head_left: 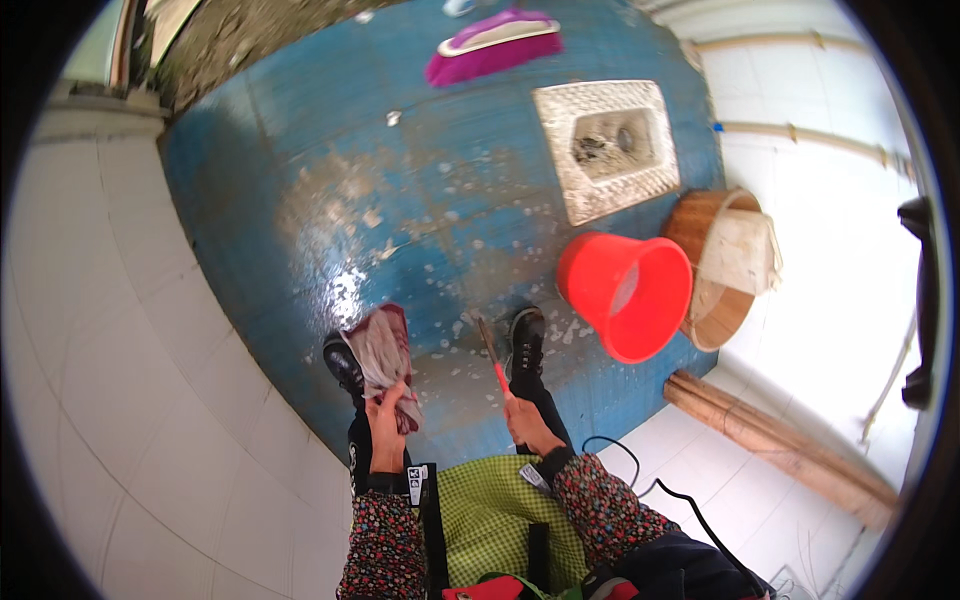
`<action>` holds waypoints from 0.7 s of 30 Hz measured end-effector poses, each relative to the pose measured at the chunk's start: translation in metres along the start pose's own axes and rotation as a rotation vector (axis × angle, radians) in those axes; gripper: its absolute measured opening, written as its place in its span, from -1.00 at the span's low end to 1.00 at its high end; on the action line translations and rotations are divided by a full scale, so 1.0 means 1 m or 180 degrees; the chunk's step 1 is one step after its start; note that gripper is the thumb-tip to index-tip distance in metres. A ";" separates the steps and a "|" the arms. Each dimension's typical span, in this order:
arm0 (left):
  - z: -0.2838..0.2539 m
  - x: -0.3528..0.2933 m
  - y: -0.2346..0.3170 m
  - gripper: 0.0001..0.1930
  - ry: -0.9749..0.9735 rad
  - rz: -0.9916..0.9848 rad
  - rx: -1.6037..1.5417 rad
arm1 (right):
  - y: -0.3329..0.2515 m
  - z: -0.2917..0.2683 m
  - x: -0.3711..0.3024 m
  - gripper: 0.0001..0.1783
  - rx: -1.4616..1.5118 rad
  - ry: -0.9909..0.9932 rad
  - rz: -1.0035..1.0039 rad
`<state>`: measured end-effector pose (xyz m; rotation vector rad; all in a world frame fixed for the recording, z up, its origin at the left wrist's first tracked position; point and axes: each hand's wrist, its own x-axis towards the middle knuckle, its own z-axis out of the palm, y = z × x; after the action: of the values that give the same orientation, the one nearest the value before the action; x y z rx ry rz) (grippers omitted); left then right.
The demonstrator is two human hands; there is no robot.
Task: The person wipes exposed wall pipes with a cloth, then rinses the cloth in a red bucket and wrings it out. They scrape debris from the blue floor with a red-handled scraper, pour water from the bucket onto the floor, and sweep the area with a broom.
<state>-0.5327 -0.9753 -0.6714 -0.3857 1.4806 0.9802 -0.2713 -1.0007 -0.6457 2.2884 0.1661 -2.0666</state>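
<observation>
Two hands enter the head view from the lower edge, both in flowered sleeves. The left hand [385, 425] is raised in front of the body with its fingers closed around the lower end of a reddish-grey rag [383, 355]; the rag hangs upward in the picture from the fist and covers part of the left shoe [343, 362]. The right hand [525, 425] has its fingers wrapped around the red handle of a thin stick-like tool [491, 350], whose brown shaft points away from the body toward the floor just beside the right shoe [526, 340]. What sits at the tool's far end cannot be told.

Both shoes stand on a wet blue floor [300, 150] flecked with white foam. A red bucket [628, 293] stands to the right of the right shoe, touching or just beside a brown basket [715, 300] that holds a pale sack. Beyond the bucket a white squat toilet pan [607, 145] is set into the floor. A purple brush head [493, 45] lies near the far edge. White tiled walls curve along both sides, and bamboo poles [780, 440] lie at lower right.
</observation>
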 end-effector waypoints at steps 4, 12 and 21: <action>0.006 -0.037 -0.022 -0.52 -0.0487 -0.0536 0.0515 | 0.017 -0.032 -0.047 -0.49 0.0523 -0.0033 -0.0159; 0.098 -0.152 -0.047 -0.66 -0.1003 -0.0706 0.1100 | 0.041 -0.081 -0.085 -0.51 0.1753 -0.0120 -0.0429; 0.273 -0.232 -0.090 -0.55 -0.1969 -0.1372 0.1874 | 0.026 -0.209 -0.125 -0.63 0.2692 0.0234 -0.0967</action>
<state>-0.2460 -0.8938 -0.4531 0.0394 0.9888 0.2465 -0.0739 -1.0082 -0.5009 2.9367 -0.4884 -2.5478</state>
